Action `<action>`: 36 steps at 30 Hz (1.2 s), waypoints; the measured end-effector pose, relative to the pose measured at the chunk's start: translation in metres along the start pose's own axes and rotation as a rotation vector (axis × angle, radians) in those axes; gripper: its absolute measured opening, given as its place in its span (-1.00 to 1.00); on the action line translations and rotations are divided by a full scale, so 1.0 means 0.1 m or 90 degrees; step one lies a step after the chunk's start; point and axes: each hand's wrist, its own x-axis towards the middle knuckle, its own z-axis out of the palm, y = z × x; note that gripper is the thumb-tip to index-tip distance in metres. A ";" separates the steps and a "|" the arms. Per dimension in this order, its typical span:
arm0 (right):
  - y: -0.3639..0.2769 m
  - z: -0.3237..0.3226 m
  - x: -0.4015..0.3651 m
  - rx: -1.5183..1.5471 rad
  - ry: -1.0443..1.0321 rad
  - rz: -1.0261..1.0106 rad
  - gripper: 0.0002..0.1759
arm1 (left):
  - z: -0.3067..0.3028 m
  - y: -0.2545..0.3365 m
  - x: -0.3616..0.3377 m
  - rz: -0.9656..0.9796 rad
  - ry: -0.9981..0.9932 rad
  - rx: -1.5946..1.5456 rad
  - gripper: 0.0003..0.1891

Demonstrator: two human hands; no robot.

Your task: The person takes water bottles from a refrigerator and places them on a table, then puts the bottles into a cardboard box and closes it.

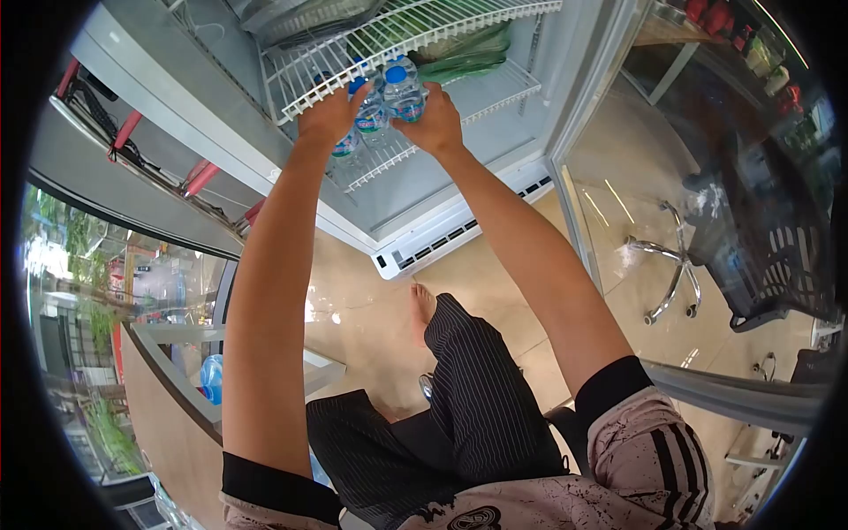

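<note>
Several clear plastic water bottles with blue caps stand close together on a white wire shelf inside the refrigerator. My right hand is closed against the right side of the front water bottle. On the other side, my left hand is wrapped round the left of the group, at a water bottle that it partly covers. The fingers of both hands are partly hidden behind the bottles and the upper shelf. Green plastic bags lie to the right of the bottles.
Above the bottles runs an upper wire shelf with a grey bag on it. The glass door stands open at the right, with an office chair seen through it. A wooden desk stands at the lower left.
</note>
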 end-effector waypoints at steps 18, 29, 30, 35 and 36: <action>-0.25 -0.55 -0.46 0.268 0.056 -0.133 -0.39 | -0.22 0.04 -0.72 0.478 0.474 -0.017 -0.62; -1.50 -1.16 -1.53 0.319 -0.306 -0.173 -0.44 | -1.64 -0.81 -2.60 0.285 0.373 -0.122 -0.62; -1.69 -1.13 -1.66 0.347 -0.352 -0.186 -0.45 | -1.72 -0.97 -2.80 0.253 0.370 -0.123 -0.63; -2.61 -0.71 -2.23 0.431 -0.524 -0.249 -0.42 | -2.18 -1.74 -3.83 0.076 0.364 -0.015 -0.66; -2.82 -0.61 -2.34 0.455 -0.544 -0.277 -0.40 | -2.23 -1.91 -4.02 0.037 0.374 -0.001 -0.64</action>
